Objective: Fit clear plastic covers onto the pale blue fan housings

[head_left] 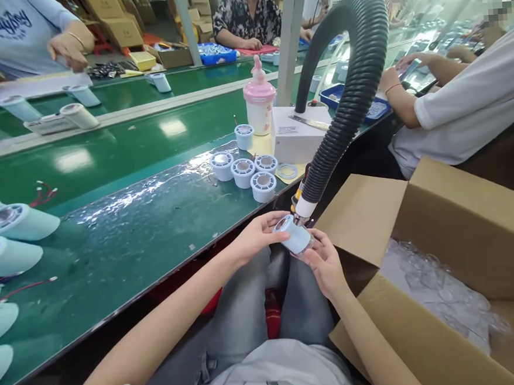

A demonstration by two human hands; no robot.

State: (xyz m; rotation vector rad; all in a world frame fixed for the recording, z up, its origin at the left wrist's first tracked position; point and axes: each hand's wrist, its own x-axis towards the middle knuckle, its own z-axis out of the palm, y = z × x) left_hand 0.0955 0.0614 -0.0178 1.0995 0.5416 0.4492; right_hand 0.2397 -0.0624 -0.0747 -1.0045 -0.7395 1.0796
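Both my hands hold a small pale blue cylinder part [296,235] over my lap, right under the white nozzle of a black ribbed hose [355,86]. My left hand [260,234] grips its near end and my right hand [322,261] supports it from below. Several similar round blue-white parts [243,171] stand on the green bench just beyond.
An open cardboard box [439,226] holding clear plastic pieces stands at my right. Pale blue housings [13,224] with red wires lie at the left. A pink cup [259,101] and a white box [297,134] stand behind the parts. Other people work across the conveyor and at my right.
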